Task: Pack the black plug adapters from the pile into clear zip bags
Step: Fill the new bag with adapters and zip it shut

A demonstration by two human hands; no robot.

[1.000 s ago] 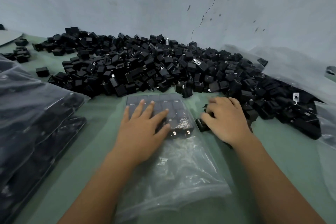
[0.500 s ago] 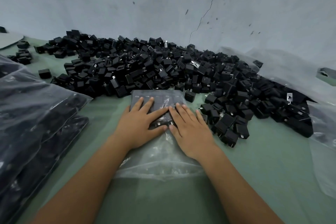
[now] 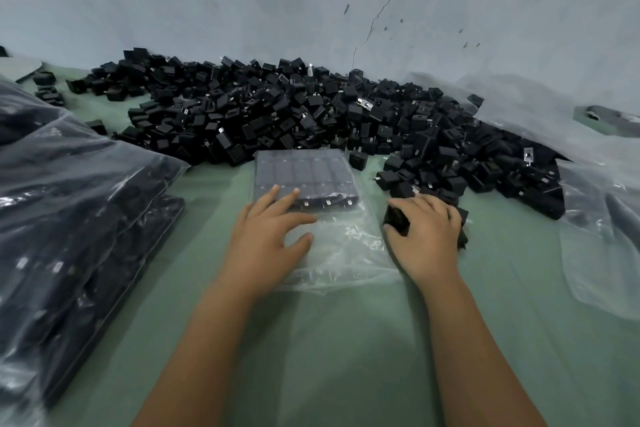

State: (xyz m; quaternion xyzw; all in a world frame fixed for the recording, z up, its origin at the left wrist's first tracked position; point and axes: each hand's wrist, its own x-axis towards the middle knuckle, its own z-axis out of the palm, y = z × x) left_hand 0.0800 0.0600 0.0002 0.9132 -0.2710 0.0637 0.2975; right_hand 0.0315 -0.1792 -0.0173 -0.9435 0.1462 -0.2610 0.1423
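A large pile of black plug adapters (image 3: pixel 311 114) stretches across the green table along the wall. In front of it lies a clear zip bag (image 3: pixel 343 246) with two rows of adapters (image 3: pixel 304 173) packed flat in its far end. My left hand (image 3: pixel 270 236) lies on the bag with straight fingers touching the near row. My right hand (image 3: pixel 429 236), to the right of the bag, curls round black adapters (image 3: pixel 396 217) at the pile's near edge.
Filled plastic bags of adapters (image 3: pixel 79 218) are stacked at the left. Loose clear plastic (image 3: pixel 595 246) lies at the right, running back toward the wall. A few stray adapters (image 3: pixel 48 90) sit at the far left. Bare green tabletop (image 3: pixel 346 340) lies between my forearms.
My right hand has left the bag, moved right to the pile's near edge and closed on adapters. My left hand has slid back a little along the bag.
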